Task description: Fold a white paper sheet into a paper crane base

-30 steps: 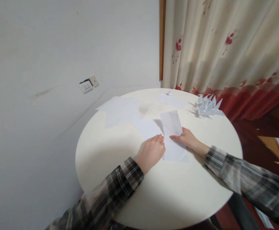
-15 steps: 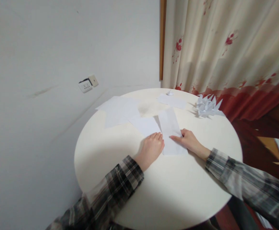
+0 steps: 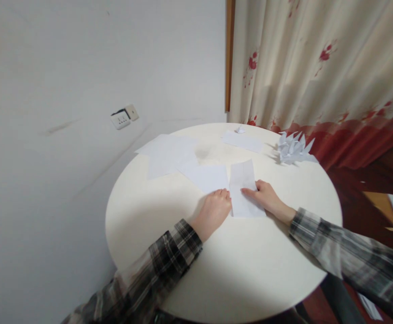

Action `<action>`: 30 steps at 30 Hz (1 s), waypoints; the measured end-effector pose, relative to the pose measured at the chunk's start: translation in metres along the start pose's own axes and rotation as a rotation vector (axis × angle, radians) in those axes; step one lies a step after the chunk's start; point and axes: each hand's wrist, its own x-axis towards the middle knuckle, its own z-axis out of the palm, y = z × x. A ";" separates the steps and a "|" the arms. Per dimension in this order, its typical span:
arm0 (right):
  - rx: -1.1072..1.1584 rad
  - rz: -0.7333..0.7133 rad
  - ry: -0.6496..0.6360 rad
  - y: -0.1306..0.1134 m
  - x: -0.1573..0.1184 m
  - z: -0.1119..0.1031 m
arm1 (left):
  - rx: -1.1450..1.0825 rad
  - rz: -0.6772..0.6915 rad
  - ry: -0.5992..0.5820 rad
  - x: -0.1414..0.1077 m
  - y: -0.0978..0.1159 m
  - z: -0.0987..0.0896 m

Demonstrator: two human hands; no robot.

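A folded white sheet of paper [image 3: 242,175] lies in front of me on the round table [image 3: 267,265], its long sides pointing away from me. My right hand [image 3: 266,197] grips its right edge, thumb on top and the other fingers partly hidden at the side. At the left edge is my left hand [image 3: 214,209], closed, with its fingertips pressed together against the paper. Just beyond my left hand, another white sheet [image 3: 210,176] lies flat, its near edge by my knuckles.
More loose sheets [image 3: 167,155] overlap at the back left. A small folded paper piece [image 3: 240,129] sits on a paper slip [image 3: 241,141] at the far edge. Several paper cranes [image 3: 292,147] are bunched at the back right. Wall and curtain [image 3: 284,58] stand behind the table.
The far end of the paper has come down toward me and now looks shorter and squarer. Its dark gap at the upper left is gone. Both hands have hardly moved.
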 end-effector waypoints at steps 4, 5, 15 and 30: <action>0.056 0.015 0.009 0.003 0.000 0.001 | -0.002 -0.001 -0.011 0.000 0.000 -0.003; 0.073 0.017 0.010 0.003 0.000 0.001 | -0.003 -0.002 -0.014 0.000 0.000 -0.003; 0.063 -0.046 -0.035 0.001 -0.004 -0.001 | -0.070 -0.070 0.028 0.001 -0.006 0.004; -0.001 0.047 0.032 -0.004 0.009 0.002 | -0.165 -0.090 0.059 0.000 -0.002 0.006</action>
